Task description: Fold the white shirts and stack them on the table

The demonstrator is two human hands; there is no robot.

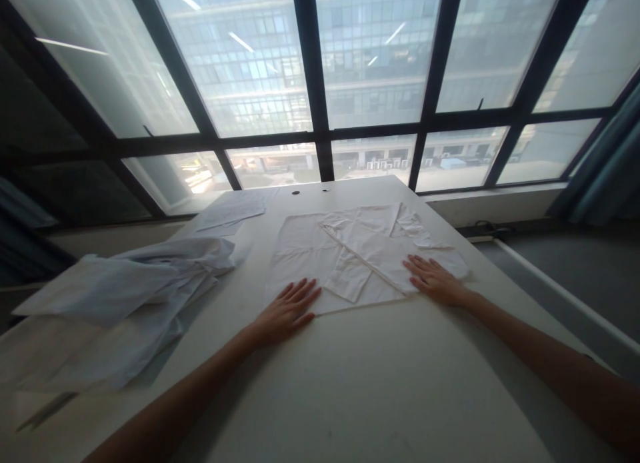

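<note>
White garment spread flat on the table — long axis nearly nine to three o'clock.
I see it just off the view's centre toward four, its right end tipped slightly farther away; a narrow band slants across from ten to four, and I can't tell which end is its top. The left hand lies palm down at the garment's eight o'clock corner, the right hand at four — fingers on both laid flat and slightly spread. The table is white, with a cloth pile at nine and a sheet toward ten. Windows fill twelve; a blue curtain hangs toward three, above dark floor.
</note>
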